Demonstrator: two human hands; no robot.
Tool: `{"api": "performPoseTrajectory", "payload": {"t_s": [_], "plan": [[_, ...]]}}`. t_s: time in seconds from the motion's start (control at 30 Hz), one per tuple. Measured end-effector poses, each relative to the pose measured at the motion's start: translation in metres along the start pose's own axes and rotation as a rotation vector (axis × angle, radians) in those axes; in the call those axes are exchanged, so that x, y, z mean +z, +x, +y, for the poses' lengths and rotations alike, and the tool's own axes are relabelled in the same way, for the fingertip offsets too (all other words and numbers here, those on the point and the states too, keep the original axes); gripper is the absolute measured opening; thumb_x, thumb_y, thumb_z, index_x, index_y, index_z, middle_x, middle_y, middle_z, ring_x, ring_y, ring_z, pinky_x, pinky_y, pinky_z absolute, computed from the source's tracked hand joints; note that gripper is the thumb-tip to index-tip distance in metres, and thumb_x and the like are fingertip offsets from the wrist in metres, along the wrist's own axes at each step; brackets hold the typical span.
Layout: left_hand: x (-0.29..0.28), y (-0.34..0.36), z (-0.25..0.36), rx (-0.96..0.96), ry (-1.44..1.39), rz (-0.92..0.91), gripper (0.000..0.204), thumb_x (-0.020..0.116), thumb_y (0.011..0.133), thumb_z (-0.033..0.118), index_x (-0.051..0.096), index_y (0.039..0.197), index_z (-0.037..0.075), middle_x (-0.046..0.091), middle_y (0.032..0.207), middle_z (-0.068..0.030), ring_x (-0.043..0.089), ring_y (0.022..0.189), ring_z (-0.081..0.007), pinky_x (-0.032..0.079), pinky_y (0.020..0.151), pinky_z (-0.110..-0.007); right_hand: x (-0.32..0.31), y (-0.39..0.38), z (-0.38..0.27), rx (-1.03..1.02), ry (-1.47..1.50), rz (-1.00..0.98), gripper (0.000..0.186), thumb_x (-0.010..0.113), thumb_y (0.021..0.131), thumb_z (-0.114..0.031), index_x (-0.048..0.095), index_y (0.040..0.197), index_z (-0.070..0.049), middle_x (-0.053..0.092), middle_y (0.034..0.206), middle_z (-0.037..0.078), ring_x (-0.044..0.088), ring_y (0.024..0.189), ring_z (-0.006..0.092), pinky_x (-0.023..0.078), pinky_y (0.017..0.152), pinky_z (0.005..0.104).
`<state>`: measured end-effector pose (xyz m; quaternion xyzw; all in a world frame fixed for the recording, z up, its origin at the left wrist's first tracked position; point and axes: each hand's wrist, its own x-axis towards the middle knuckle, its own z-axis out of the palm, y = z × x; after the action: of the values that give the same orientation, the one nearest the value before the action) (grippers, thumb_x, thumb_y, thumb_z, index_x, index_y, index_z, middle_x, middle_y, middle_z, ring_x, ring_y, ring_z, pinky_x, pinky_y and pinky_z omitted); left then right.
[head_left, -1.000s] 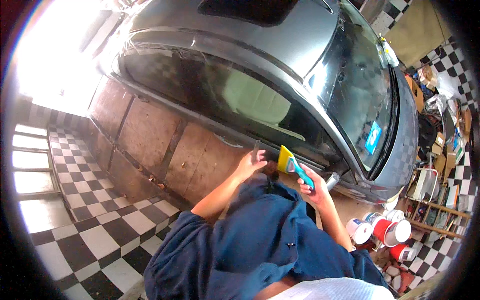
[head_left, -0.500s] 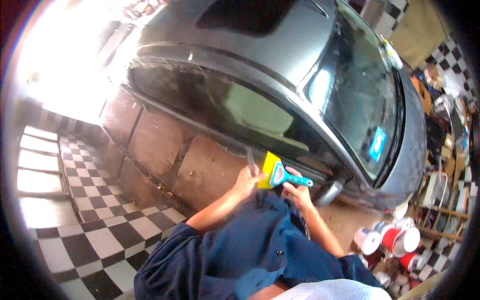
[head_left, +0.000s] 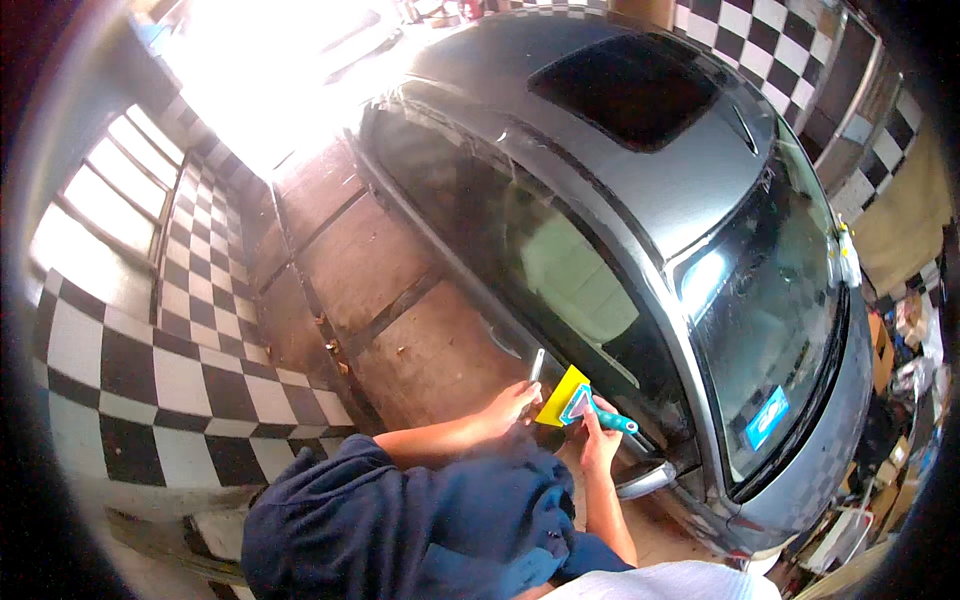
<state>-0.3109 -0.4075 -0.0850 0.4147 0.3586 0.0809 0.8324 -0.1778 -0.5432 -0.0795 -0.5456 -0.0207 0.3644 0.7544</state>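
Jutting from the left hand (head_left: 514, 402) is something metallic-looking (head_left: 538, 364).

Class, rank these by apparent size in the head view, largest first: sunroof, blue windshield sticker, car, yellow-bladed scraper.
1. Car
2. Sunroof
3. Yellow-bladed scraper, handle included
4. Blue windshield sticker
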Motion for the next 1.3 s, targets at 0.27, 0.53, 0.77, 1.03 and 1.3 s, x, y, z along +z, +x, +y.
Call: {"api": "performPoseTrajectory", "payload": {"t_s": [0.27, 0.53, 0.77, 1.03, 1.3], "plan": [[-0.033, -0.011, -0.023, -0.02, 0.085, 0.173, 0.018, 0.049, 0.092, 0.024, 0.053, 0.095, 0.007, 0.059, 0.081, -0.0057, 0.053, 0.068, -0.0125, 0.044, 0.058, -0.026, -0.049, 0.034, 0.009, -0.033, 0.146, 0.164, 0.027, 0.065, 0.079, -0.008, 0.057, 0.104, -0.01, 0.058, 0.081, -0.002, 0.05, 0.061, 0.0061, 0.038, 0.05, 0.0191], [-0.138, -0.008, -0.066, -0.138, -0.073, 0.504, 0.004, 0.05, 0.085, 0.01, 0.053, 0.087, 0.01, 0.06, 0.078, -0.0055, 0.056, 0.066, -0.0149, 0.043, 0.056, -0.028, -0.098, 0.077, -0.022, -0.235, 0.386, 0.102, 0.029, 0.06, 0.086, -0.024, 0.055, 0.106, -0.004, 0.056, 0.112, 0.006, 0.052, 0.105, 0.0194, 0.041, 0.092, 0.036], [-0.291, -0.046, -0.099, -0.258, -0.001, 0.656, 0.01, 0.059, 0.084, 0.018, 0.054, 0.091, 0.014, 0.06, 0.08, -0.0017, 0.056, 0.071, -0.013, 0.043, 0.063, -0.028, -0.109, 0.117, 0.012, -0.414, 0.612, 0.117, 0.043, 0.054, 0.084, -0.02, 0.05, 0.122, 0.0, 0.053, 0.123, 0.012, 0.052, 0.11, 0.0231, 0.039, 0.095, 0.0368], [-0.444, -0.072, -0.153, -0.05, 0.116, 0.37, 0.012, 0.052, 0.08, 0.008, 0.044, 0.073, 0.009, 0.045, 0.061, -0.004, 0.048, 0.058, -0.0182, 0.037, 0.046, -0.028, -0.098, 0.186, 0.023, -0.711, 0.648, -0.411, 0.034, 0.061, 0.082, -0.023, 0.056, 0.11, -0.003, 0.059, 0.112, 0.009, 0.058, 0.096, 0.0227, 0.046, 0.079, 0.0337], [-0.54, 0.094, -0.329, -0.052, -0.408, 0.434, 0.016, 0.055, 0.086, 0.02, 0.046, 0.076, 0.011, 0.047, 0.06, -0.0036, 0.049, 0.05, -0.0173, 0.039, 0.04, -0.03, -0.049, 0.171, 0.034, -0.906, 0.222, 0.169, 0.032, 0.063, 0.083, -0.028, 0.058, 0.107, -0.008, 0.062, 0.097, 0.004, 0.06, 0.084, 0.0158, 0.047, 0.069, 0.03]]}}
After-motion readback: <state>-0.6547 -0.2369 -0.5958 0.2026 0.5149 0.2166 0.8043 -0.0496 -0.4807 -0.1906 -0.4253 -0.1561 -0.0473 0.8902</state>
